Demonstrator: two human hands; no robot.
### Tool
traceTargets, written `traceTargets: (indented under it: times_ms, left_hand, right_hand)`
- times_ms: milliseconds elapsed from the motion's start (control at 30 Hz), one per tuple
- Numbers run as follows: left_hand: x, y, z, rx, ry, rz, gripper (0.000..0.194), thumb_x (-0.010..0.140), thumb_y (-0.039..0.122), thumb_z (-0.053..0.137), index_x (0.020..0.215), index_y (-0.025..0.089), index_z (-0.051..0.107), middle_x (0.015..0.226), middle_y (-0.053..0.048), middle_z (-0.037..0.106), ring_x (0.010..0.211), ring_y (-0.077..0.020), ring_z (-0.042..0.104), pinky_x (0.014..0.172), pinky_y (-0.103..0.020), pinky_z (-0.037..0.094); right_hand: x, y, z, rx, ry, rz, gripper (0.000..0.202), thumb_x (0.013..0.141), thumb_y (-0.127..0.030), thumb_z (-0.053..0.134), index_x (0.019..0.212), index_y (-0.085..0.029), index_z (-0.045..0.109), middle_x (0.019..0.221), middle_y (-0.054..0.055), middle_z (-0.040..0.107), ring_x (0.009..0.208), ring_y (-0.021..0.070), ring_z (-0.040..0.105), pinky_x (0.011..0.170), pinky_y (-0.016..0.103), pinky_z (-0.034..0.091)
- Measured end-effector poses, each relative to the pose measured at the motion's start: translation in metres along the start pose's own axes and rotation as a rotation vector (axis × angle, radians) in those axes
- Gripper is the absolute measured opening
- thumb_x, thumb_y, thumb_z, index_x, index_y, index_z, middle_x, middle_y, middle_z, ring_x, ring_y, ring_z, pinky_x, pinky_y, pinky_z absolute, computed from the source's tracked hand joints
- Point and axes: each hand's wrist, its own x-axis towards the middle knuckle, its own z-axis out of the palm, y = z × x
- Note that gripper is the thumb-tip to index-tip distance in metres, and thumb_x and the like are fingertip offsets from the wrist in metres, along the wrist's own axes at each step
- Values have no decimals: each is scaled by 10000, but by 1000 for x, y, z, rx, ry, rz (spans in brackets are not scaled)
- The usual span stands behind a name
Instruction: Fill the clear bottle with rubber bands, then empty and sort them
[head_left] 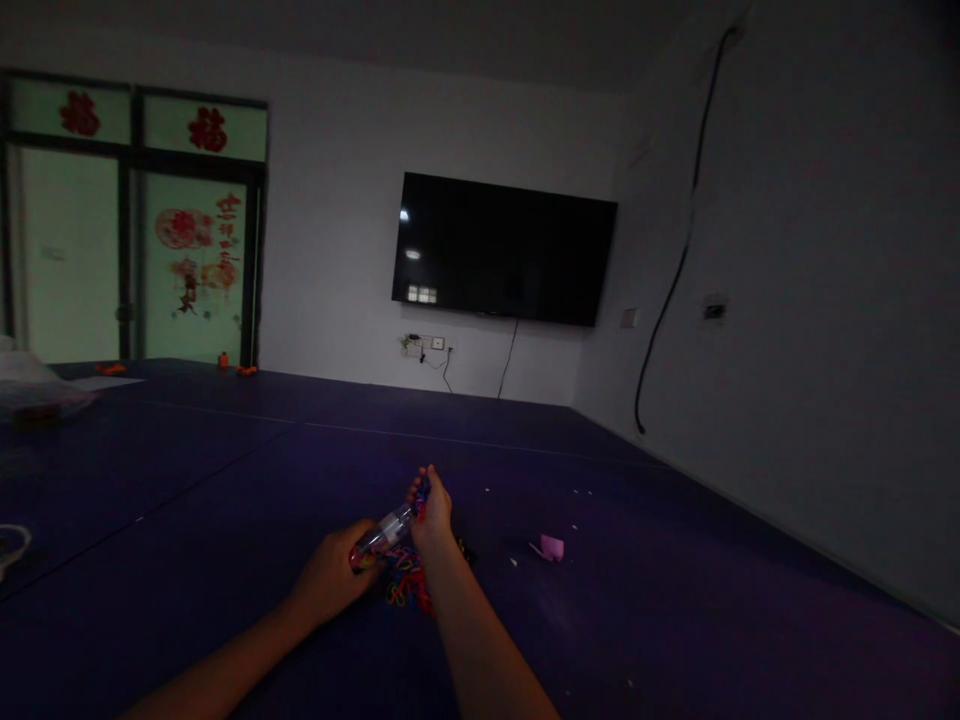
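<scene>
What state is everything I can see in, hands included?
Colourful bands, heaped loose near the hands, some held.
Left hand, fingers closed around the clear container.
Right hand, fingers curled around some bands.
Clear container, slanted; whether it is capped is hidden.
Television, screen dark.
Glass doors, apparently shut.
Pink scrap, lying loose.

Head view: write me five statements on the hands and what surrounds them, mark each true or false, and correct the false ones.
1. The left hand holds a clear container. True.
2. The right hand lies well away from the clear container. False: it is at the container's far end, with colourful loops in its curled fingers.
3. A heap of colourful loops lies on the dark purple surface. True.
4. The pink piece lies left of both hands. False: it lies to their right.
5. The wall screen is dark, with a few reflections. True.
</scene>
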Motion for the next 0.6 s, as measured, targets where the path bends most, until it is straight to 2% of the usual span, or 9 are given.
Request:
traceTargets:
  times_ms: [133, 333, 600]
  left_hand:
    - [0, 0, 0, 15, 10, -12, 237, 691, 259, 531, 902, 190, 613, 857, -35, 692, 788, -198, 630, 677, -247, 441]
    - [0, -4, 1, 36, -3, -4, 261, 704, 274, 524, 939, 190, 602, 877, -38, 695, 774, -189, 627, 682, -254, 435]
    - [1, -6, 3, 49, -4, -25, 254, 702, 269, 520, 931, 197, 606, 836, -24, 689, 723, -174, 615, 627, -230, 417]
  right_hand:
    - [1, 2, 0, -26, -13, -36, 241, 765, -381, 626, 671, -165, 573, 480, -40, 527, 396, 79, 489, 395, 188, 383]
    - [1, 4, 0, -18, 31, -77, 381, 737, -501, 639, 594, -180, 492, 437, -46, 489, 388, 93, 480, 410, 220, 420]
    - [-1, 5, -1, -77, -31, -198, 470, 729, -615, 576, 577, -196, 426, 422, -58, 451, 375, 88, 457, 412, 225, 430]
